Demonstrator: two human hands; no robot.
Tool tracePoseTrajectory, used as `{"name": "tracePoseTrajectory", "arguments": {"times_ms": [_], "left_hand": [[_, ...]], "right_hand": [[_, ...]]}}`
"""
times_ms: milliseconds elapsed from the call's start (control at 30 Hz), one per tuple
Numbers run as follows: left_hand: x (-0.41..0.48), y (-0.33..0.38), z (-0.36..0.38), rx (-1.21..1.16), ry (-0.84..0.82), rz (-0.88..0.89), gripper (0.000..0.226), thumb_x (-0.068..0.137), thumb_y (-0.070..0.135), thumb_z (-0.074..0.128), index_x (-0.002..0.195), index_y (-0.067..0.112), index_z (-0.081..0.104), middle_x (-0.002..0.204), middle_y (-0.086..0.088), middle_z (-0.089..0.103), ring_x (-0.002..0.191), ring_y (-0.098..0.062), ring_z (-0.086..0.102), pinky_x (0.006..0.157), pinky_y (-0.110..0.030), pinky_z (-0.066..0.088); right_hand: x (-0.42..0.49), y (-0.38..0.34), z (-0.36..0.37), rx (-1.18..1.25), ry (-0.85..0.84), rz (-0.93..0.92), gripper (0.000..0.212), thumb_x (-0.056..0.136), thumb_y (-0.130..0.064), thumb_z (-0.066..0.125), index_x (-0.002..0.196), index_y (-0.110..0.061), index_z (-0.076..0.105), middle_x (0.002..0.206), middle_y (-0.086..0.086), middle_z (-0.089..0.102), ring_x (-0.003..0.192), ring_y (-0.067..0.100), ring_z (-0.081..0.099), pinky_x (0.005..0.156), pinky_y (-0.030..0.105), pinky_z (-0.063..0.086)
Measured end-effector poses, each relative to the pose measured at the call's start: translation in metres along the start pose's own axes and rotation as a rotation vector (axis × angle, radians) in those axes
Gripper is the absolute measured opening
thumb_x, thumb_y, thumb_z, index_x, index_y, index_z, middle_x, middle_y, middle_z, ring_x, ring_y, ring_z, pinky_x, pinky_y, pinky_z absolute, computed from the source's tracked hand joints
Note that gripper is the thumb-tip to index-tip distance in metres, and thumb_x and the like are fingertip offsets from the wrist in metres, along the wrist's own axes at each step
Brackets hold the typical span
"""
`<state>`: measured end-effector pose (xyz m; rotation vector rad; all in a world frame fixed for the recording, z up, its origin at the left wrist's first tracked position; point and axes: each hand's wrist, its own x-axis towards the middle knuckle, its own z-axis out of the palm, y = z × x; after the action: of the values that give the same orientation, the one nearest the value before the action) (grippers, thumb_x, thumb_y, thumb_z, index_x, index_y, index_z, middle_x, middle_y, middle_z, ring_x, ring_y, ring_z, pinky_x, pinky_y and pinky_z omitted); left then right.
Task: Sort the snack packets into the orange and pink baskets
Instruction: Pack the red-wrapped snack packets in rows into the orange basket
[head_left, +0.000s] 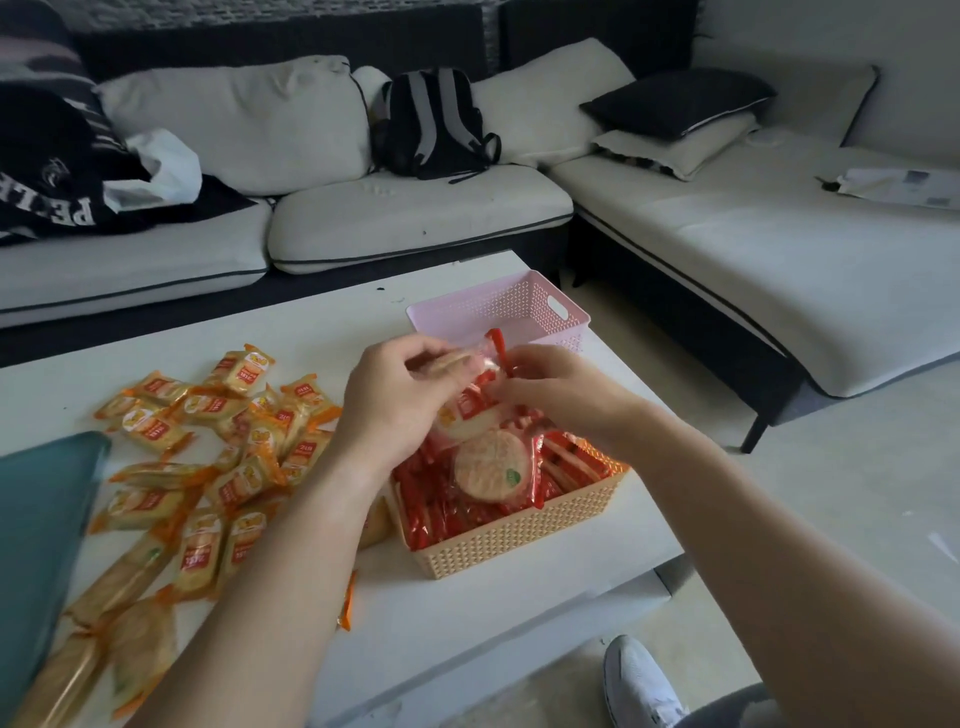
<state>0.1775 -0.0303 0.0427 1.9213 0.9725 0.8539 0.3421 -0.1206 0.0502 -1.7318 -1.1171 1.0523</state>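
An orange basket stands on the white table, filled with several red-wrapped snack packets. Behind it stands a pink basket; what lies inside is hidden by my hands. Both hands hover over the orange basket and together hold red snack packets. My left hand grips them from the left with curled fingers. My right hand pinches them from the right. A loose heap of orange-wrapped packets covers the table's left half.
A teal object lies at the table's left edge. A sofa with white cushions, a black backpack and dark clothes runs behind the table. The floor and my white shoe show at the lower right.
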Motion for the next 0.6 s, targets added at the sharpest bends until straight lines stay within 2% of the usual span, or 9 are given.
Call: {"name": "tracePoseTrajectory", "arguments": {"times_ms": [67,133,167,233,300,400,433,500,600], "left_hand": [[0.002,0.001,0.016,-0.137,0.012,-0.034,0.024,0.088,0.048,0.075,0.1,0.027,0.074,0.093,0.011,0.076,0.09,-0.003,0.07,0.079,-0.023,0.055],[0.004,-0.001,0.034,-0.257,0.022,-0.11,0.035,0.092,0.053,0.064,0.111,0.024,0.07,0.105,0.006,0.075,0.101,-0.014,0.07,0.092,-0.04,0.058],[0.005,-0.001,0.044,-0.228,0.006,-0.112,0.034,0.095,0.05,0.06,0.114,0.023,0.068,0.109,0.005,0.074,0.105,-0.016,0.069,0.095,-0.04,0.056],[0.004,-0.001,0.063,-0.003,-0.11,-0.018,0.019,0.101,0.033,0.058,0.111,0.023,0.071,0.106,0.011,0.072,0.103,-0.011,0.067,0.09,-0.026,0.053],[0.001,0.001,0.083,0.257,-0.316,0.16,0.016,0.098,0.025,0.06,0.103,0.03,0.074,0.105,0.015,0.073,0.1,-0.007,0.066,0.09,-0.028,0.053],[-0.004,0.002,0.101,0.616,-0.577,0.312,0.028,0.097,0.03,0.06,0.122,0.039,0.069,0.125,0.01,0.071,0.117,-0.016,0.061,0.109,-0.044,0.044],[-0.004,-0.001,0.103,0.705,-0.61,0.336,0.031,0.097,0.031,0.059,0.126,0.041,0.066,0.129,0.01,0.069,0.123,-0.018,0.057,0.114,-0.046,0.037],[-0.003,-0.006,0.104,0.778,-0.609,0.381,0.03,0.095,0.032,0.058,0.121,0.043,0.069,0.128,0.013,0.069,0.126,-0.017,0.054,0.115,-0.045,0.03],[0.001,-0.016,0.098,0.668,-0.577,0.332,0.026,0.09,0.027,0.065,0.109,0.042,0.075,0.121,0.017,0.069,0.115,-0.015,0.06,0.101,-0.039,0.049]], "right_hand": [[-0.004,0.0,-0.015,-0.041,0.079,-0.072,0.013,0.097,-0.025,0.064,0.109,-0.021,0.069,0.098,0.002,0.078,0.092,0.028,0.075,0.086,0.051,0.061],[-0.007,0.002,-0.034,-0.143,0.291,-0.082,0.009,0.096,-0.029,0.063,0.101,-0.026,0.069,0.095,0.0,0.077,0.087,0.024,0.074,0.075,0.042,0.061],[-0.008,0.006,-0.044,-0.198,0.409,-0.074,0.01,0.096,-0.03,0.063,0.102,-0.026,0.069,0.096,0.0,0.075,0.082,0.018,0.071,0.064,0.031,0.057],[-0.01,0.018,-0.062,-0.317,0.541,-0.03,0.015,0.097,-0.031,0.06,0.107,-0.024,0.067,0.095,-0.004,0.069,0.072,0.004,0.062,0.048,0.014,0.042],[-0.011,0.032,-0.071,-0.403,0.534,0.023,0.015,0.097,-0.03,0.06,0.109,-0.023,0.066,0.097,-0.003,0.066,0.071,0.001,0.058,0.045,0.013,0.039],[-0.013,0.043,-0.071,-0.52,0.463,0.062,0.018,0.095,-0.033,0.064,0.11,-0.023,0.065,0.103,-0.002,0.066,0.08,0.006,0.061,0.058,0.022,0.051],[-0.013,0.045,-0.07,-0.55,0.436,0.074,0.02,0.094,-0.034,0.066,0.11,-0.024,0.066,0.103,-0.003,0.066,0.082,0.009,0.063,0.064,0.027,0.057],[-0.014,0.049,-0.067,-0.622,0.353,0.102,0.019,0.092,-0.036,0.067,0.108,-0.025,0.066,0.099,-0.004,0.067,0.083,0.012,0.066,0.073,0.036,0.062],[-0.014,0.053,-0.058,-0.761,0.266,0.096,0.02,0.091,-0.036,0.065,0.108,-0.025,0.069,0.092,-0.004,0.069,0.077,0.015,0.069,0.068,0.04,0.064]]}}
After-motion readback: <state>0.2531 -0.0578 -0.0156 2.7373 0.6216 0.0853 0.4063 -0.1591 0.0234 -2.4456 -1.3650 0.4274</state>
